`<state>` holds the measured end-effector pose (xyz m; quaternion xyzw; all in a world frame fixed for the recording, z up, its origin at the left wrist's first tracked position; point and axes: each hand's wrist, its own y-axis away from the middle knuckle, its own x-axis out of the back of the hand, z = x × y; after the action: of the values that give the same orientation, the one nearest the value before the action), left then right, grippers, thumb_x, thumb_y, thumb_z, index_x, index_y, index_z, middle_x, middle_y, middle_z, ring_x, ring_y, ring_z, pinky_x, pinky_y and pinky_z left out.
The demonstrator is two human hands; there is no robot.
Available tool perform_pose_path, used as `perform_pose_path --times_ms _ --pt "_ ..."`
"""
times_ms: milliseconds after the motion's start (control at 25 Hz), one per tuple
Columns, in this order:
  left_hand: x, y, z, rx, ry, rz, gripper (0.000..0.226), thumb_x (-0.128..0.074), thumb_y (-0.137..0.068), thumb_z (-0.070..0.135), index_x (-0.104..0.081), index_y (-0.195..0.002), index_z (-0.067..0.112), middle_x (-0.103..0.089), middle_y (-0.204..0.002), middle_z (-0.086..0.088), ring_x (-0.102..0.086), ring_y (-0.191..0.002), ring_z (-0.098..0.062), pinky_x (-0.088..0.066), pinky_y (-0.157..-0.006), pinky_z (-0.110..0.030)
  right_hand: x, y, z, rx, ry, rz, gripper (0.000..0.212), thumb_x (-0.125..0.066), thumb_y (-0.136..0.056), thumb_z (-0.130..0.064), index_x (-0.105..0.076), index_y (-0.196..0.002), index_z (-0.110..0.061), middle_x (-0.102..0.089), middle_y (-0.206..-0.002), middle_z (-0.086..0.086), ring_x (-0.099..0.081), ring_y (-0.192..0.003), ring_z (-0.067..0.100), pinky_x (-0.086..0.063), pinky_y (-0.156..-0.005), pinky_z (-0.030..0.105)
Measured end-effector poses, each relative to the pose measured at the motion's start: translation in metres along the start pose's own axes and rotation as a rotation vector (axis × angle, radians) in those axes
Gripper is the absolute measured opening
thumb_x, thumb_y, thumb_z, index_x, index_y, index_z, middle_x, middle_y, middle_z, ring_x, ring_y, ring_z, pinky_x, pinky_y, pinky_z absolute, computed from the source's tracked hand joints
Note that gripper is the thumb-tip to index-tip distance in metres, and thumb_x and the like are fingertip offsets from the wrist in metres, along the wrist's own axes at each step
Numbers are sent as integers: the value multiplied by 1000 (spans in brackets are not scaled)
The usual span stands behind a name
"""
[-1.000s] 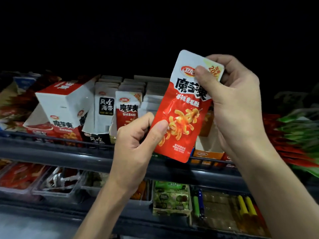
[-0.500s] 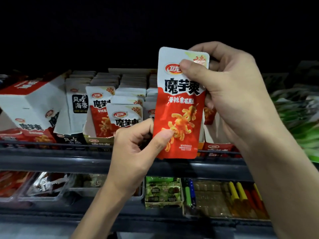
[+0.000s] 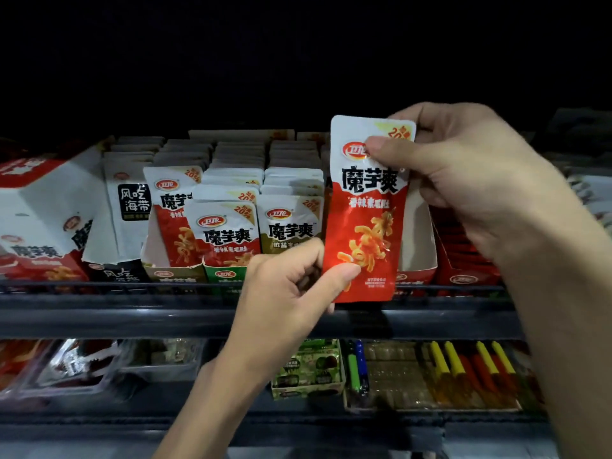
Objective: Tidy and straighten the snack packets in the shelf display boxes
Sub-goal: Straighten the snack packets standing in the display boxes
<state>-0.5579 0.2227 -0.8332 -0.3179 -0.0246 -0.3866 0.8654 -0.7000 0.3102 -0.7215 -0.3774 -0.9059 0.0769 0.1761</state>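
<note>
Both hands are working one red packet [image 3: 364, 223], which is hanging upright just in front of the open red box [image 3: 420, 246]. It is covering the box's left side, with its bottom edge dipping below the box's front lip. Right hand [image 3: 470, 183] is pinching the packet's top right corner, thumb pressed on the printed face and fingers curled behind. Left hand [image 3: 284, 293] is pinching the lower left edge between thumb and bent forefinger. Neither hand is spread.

I'm reading this as the slot-in step, probably into that red box, since the colours are matching. I can't tell what is sitting inside it behind the packet.

To do it well, I'm thinking:
- Keep the face forward and the logo up.
- Lift the bottom edge clear of the box lip, then lower straight down.
- Let the left pinch go first, with the right hand steering from the top corner.
- Grip lightly, because the foil is creasing easily.

Left of the red box, the green-fronted box [image 3: 225, 274] is holding rows of similar packets, and the front ones are leaning unevenly. The left wrist is passing close to them, so a knock looks possible.
</note>
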Motion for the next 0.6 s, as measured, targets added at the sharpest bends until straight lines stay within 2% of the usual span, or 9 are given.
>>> perform_pose_path --times_ms 80,160,240,280,320,400,480,600 --pt "-7 0 0 27 -83 -23 27 -63 -91 37 -65 -83 11 -69 -78 6 -68 -67 -12 -55 -56 -25 10 0 1 -22 56 -73 27 -74 -84 -20 -65 -106 -9 -72 -78 -1 -63 -50 -2 -40 -40 7" --pt "-12 -2 0 27 -128 -13 24 -60 -91 38 -65 -85 15 -66 -75 12 -65 -66 -8 -53 -55 -26 18 -2 5 27 94 -32 26 -75 -83 -22 -66 -106 -11 -74 -80 -4 -69 -63 0 -48 -49 12" --pt "-17 -5 -2 -52 -245 31 14 -60 -92 32 -66 -90 19 -57 -70 21 -55 -60 -2 -43 -52 -17 33 -8 11 126 61 159 32 -74 -87 -25 -64 -116 -14 -74 -95 -6 -71 -82 0 -53 -62 14" --pt "-19 -6 -3 -114 -350 47 10 -61 -93 28 -66 -94 19 -54 -74 26 -51 -60 1 -38 -55 -13 40 -12 15 197 50 275 36 -72 -89 -25 -62 -122 -14 -73 -105 -7 -70 -92 0 -55 -71 16" --pt "-23 -7 -4 -169 -455 45 9 -62 -92 24 -67 -99 19 -55 -84 26 -48 -62 3 -38 -59 -10 48 -16 20 273 82 378 38 -71 -91 -26 -60 -126 -15 -70 -114 -7 -68 -102 2 -56 -82 22" --pt "-31 -7 -9 -231 -596 -13 17 -63 -92 21 -66 -108 18 -60 -106 14 -50 -70 2 -42 -64 -11 53 -22 34 354 197 504 39 -68 -93 -29 -60 -129 -16 -67 -124 -7 -62 -117 7 -52 -98 34" --pt "-39 -7 -14 -227 -678 -78 25 -65 -91 21 -65 -116 19 -60 -115 8 -58 -84 -5 -46 -67 -16 49 -28 46 310 264 515 37 -66 -94 -30 -61 -128 -17 -65 -125 -6 -59 -120 9 -50 -102 36" --pt "-51 -10 -21 -208 -813 -127 31 -67 -87 24 -65 -118 23 -60 -114 7 -57 -97 -13 -50 -71 -26 39 -36 57 194 468 482 31 -63 -97 -26 -61 -125 -14 -65 -122 1 -56 -115 10 -43 -90 19"
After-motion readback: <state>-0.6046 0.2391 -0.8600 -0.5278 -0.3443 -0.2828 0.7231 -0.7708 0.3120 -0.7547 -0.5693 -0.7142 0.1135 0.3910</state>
